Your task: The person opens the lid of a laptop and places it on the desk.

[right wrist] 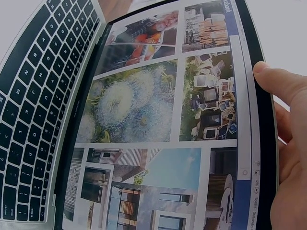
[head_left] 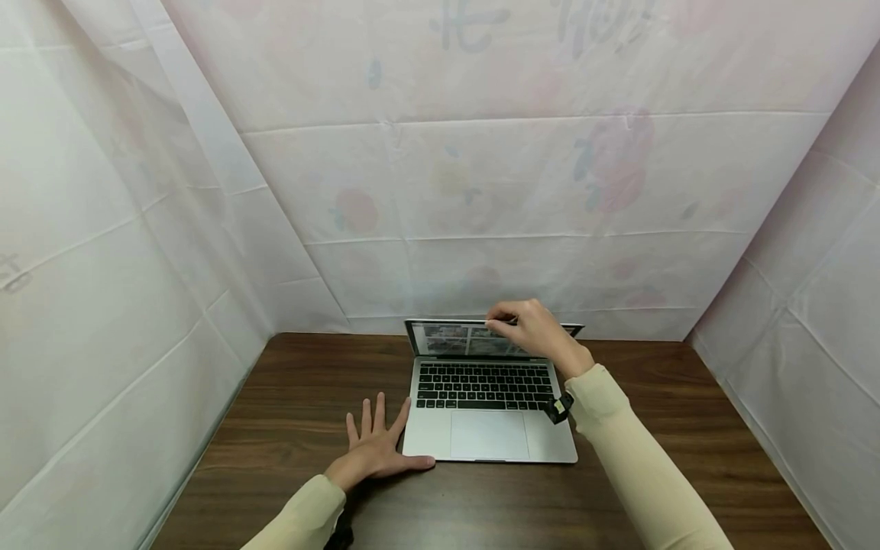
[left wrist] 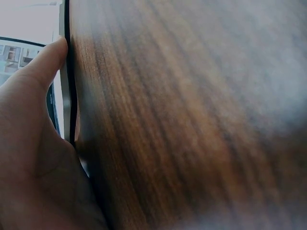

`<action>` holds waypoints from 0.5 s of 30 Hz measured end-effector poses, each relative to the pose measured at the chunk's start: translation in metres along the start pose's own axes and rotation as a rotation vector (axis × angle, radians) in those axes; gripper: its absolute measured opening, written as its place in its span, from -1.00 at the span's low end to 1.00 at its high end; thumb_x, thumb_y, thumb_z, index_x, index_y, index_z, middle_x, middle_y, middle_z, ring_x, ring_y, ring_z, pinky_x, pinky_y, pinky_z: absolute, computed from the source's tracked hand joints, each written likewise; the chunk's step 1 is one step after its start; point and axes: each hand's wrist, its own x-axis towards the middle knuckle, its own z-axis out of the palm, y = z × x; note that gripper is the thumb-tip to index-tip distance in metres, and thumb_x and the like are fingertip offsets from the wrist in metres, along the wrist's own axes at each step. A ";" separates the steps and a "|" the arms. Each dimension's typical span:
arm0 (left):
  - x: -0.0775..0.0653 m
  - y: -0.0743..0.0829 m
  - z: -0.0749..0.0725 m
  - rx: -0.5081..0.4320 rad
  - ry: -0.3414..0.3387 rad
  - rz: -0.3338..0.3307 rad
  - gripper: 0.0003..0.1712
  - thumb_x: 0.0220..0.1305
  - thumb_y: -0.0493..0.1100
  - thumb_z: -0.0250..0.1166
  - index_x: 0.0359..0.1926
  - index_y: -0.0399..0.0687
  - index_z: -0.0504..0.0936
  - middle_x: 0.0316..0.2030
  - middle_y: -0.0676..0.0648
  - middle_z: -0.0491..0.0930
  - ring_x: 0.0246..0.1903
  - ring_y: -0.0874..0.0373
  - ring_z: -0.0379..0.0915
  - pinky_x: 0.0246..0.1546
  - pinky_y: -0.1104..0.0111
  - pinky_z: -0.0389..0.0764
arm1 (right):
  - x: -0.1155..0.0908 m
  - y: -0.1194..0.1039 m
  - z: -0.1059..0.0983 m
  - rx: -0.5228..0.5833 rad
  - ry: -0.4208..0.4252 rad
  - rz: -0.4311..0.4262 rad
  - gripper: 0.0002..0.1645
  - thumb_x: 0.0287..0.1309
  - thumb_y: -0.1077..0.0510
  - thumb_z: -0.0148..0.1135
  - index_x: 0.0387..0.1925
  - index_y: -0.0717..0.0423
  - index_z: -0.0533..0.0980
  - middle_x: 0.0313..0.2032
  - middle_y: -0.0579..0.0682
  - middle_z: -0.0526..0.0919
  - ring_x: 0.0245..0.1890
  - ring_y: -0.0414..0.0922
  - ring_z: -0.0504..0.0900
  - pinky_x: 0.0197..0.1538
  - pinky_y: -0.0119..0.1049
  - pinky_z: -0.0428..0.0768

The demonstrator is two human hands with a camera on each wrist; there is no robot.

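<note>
A silver laptop point(head_left: 426, 435) lies unfolded on the wooden table, its black keyboard facing up. Its screen point(right wrist: 129, 105) is lit and shows a page of pictures. My right hand point(head_left: 539, 332) pinches the top edge of the screen, thumb on the front bezel and curled fingers behind it. At the laptop's front left corner is my left hand point(head_left: 376, 447), fingers spread over the tabletop. The left thumb point(left wrist: 48, 60) rests along the front edge of the laptop's base.
The dark wood-grain table point(head_left: 275, 428) extends on both sides of the laptop. A pale printed curtain point(head_left: 481, 183) hangs right behind the table, and more of it stands at the left and right. A small black device point(head_left: 558, 408) is strapped at the right wrist.
</note>
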 end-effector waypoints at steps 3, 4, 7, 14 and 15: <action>0.000 0.000 0.001 -0.002 0.000 0.001 0.55 -0.30 0.87 0.20 0.66 0.40 -0.14 0.64 -0.22 -0.54 0.59 -0.30 -0.74 0.38 -0.33 -0.75 | 0.001 0.001 0.000 -0.002 0.004 -0.002 -0.82 0.41 0.08 0.31 -0.08 0.02 0.73 -0.17 -0.05 0.80 -0.22 -0.18 0.74 -0.12 -0.19 0.72; 0.001 0.000 0.001 -0.002 -0.001 0.001 0.55 -0.30 0.87 0.20 0.66 0.39 -0.14 0.64 -0.22 -0.54 0.59 -0.30 -0.74 0.38 -0.33 -0.75 | 0.001 0.001 0.000 -0.003 0.005 -0.002 -0.82 0.41 0.08 0.31 -0.08 0.02 0.73 -0.17 -0.05 0.80 -0.22 -0.18 0.75 -0.12 -0.19 0.72; 0.000 0.000 0.001 -0.004 -0.004 0.000 0.55 -0.29 0.87 0.20 0.66 0.40 -0.14 0.63 -0.22 -0.54 0.59 -0.30 -0.75 0.38 -0.33 -0.76 | 0.002 0.002 0.000 -0.005 0.006 -0.001 -0.81 0.41 0.07 0.31 -0.07 0.02 0.73 -0.18 -0.05 0.80 -0.22 -0.18 0.75 -0.13 -0.19 0.72; 0.000 0.000 0.000 -0.011 -0.008 -0.001 0.55 -0.30 0.86 0.21 0.66 0.39 -0.14 0.63 -0.22 -0.55 0.58 -0.29 -0.76 0.38 -0.32 -0.77 | 0.004 0.002 -0.001 0.004 0.006 0.017 -0.82 0.41 0.07 0.31 -0.07 -0.01 0.73 -0.18 -0.06 0.80 -0.23 -0.19 0.75 -0.13 -0.20 0.72; 0.000 0.000 0.000 -0.011 -0.009 -0.001 0.55 -0.30 0.86 0.21 0.66 0.39 -0.14 0.63 -0.22 -0.55 0.58 -0.29 -0.76 0.38 -0.32 -0.77 | 0.004 0.002 -0.001 0.004 0.007 0.015 -0.82 0.41 0.07 0.31 -0.07 0.00 0.73 -0.18 -0.05 0.80 -0.23 -0.19 0.75 -0.14 -0.20 0.72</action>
